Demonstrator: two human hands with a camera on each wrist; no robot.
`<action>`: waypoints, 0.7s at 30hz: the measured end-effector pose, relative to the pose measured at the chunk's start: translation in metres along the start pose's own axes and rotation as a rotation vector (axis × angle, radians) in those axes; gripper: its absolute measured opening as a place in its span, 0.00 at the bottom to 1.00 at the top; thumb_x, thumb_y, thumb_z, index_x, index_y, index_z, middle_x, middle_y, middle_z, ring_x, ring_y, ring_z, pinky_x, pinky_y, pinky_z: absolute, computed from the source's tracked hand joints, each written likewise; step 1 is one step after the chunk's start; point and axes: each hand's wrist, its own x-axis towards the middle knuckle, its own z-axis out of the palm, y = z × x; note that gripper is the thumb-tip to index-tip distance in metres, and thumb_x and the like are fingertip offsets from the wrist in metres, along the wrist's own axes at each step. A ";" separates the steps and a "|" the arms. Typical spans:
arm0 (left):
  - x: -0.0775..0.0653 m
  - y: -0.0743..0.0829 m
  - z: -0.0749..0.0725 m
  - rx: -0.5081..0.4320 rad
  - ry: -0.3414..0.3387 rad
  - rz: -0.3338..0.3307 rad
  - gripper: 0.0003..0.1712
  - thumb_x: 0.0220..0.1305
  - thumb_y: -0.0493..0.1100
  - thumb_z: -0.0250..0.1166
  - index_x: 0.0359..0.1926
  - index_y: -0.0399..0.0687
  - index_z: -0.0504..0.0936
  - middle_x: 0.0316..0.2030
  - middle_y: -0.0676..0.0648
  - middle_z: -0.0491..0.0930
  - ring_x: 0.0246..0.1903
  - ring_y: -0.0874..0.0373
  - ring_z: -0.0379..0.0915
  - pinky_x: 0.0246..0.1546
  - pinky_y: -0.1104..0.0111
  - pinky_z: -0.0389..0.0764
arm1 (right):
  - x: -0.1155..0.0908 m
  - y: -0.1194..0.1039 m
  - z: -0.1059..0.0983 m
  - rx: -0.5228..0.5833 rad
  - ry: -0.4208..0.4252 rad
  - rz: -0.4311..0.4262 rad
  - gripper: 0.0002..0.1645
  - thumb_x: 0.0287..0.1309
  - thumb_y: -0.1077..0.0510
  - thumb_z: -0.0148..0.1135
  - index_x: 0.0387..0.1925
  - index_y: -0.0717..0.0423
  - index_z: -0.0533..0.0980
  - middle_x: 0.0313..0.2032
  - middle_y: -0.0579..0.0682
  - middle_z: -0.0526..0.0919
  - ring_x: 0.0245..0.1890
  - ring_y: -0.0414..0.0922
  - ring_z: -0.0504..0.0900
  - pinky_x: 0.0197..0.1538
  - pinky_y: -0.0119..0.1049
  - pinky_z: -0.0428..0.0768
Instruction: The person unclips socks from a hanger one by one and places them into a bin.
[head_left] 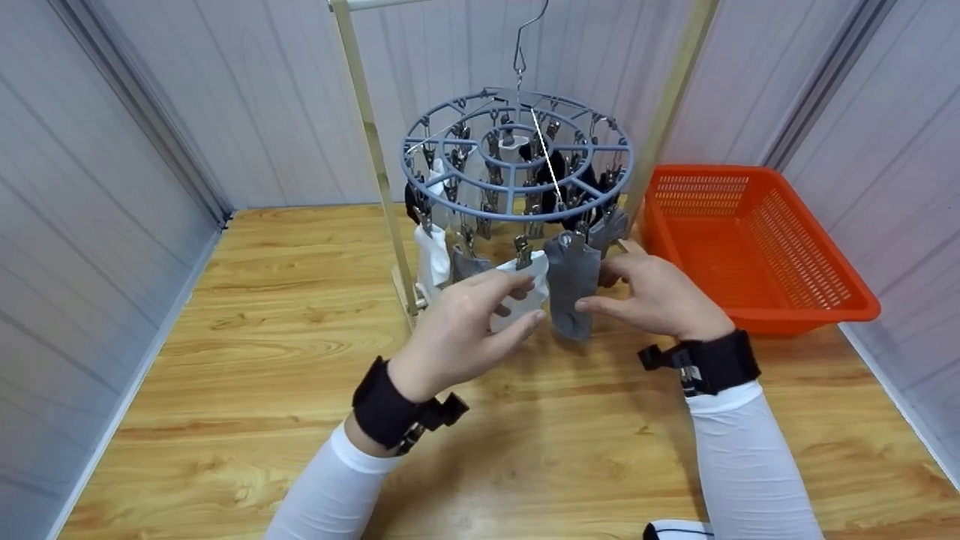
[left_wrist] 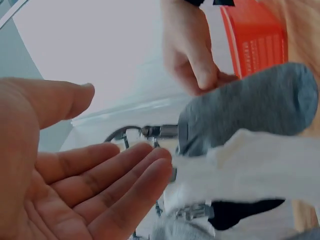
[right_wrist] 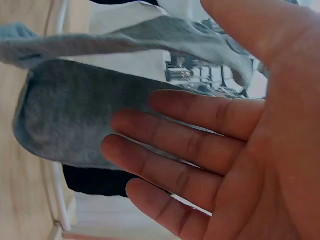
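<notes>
A round blue-grey clip hanger (head_left: 512,216) carries several socks on metal clips. At its front hang a grey sock (head_left: 574,289) and, to its left, a white sock (head_left: 538,279). My left hand (head_left: 461,326) is raised in front of the white sock and partly covers it. Its fingers are spread and hold nothing in the left wrist view. My right hand (head_left: 656,296) is at the right side of the grey sock, thumb apart. In the right wrist view its straight fingers overlap that sock (right_wrist: 85,115), and a second grey sock (right_wrist: 115,45) hangs beside it.
A wooden frame (head_left: 371,142) stands around the hanger, which hangs from a metal hook (head_left: 519,49). At the right on the wood-grain tabletop (head_left: 247,360) sits an orange plastic basket (head_left: 780,315). Pale panels (head_left: 247,97) enclose the back and sides. A white object (head_left: 679,529) lies at the front edge.
</notes>
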 end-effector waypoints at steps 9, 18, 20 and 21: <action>0.020 0.008 0.025 0.005 0.061 -0.055 0.28 0.79 0.46 0.72 0.69 0.32 0.80 0.60 0.37 0.87 0.51 0.48 0.89 0.55 0.65 0.88 | 0.013 0.006 0.018 0.136 -0.051 -0.009 0.31 0.71 0.38 0.76 0.65 0.52 0.86 0.54 0.48 0.93 0.52 0.48 0.90 0.59 0.55 0.88; 0.035 0.012 0.046 -0.024 0.088 -0.124 0.38 0.77 0.48 0.73 0.75 0.26 0.73 0.70 0.31 0.80 0.67 0.42 0.81 0.73 0.59 0.78 | 0.015 0.006 0.026 0.143 -0.014 0.024 0.20 0.76 0.56 0.69 0.62 0.62 0.87 0.48 0.58 0.93 0.46 0.55 0.89 0.51 0.55 0.87; 0.037 0.012 0.049 -0.029 0.094 -0.143 0.39 0.77 0.48 0.73 0.76 0.25 0.72 0.71 0.30 0.78 0.69 0.41 0.79 0.75 0.59 0.75 | 0.015 0.006 0.027 0.150 -0.002 -0.002 0.20 0.76 0.58 0.68 0.63 0.63 0.86 0.49 0.59 0.93 0.46 0.55 0.90 0.51 0.55 0.87; 0.038 0.012 0.050 -0.029 0.094 -0.157 0.40 0.78 0.48 0.73 0.76 0.25 0.71 0.71 0.30 0.78 0.70 0.41 0.78 0.77 0.59 0.74 | 0.015 0.006 0.028 0.152 0.003 -0.018 0.19 0.77 0.59 0.67 0.62 0.64 0.86 0.50 0.60 0.93 0.46 0.55 0.90 0.51 0.56 0.88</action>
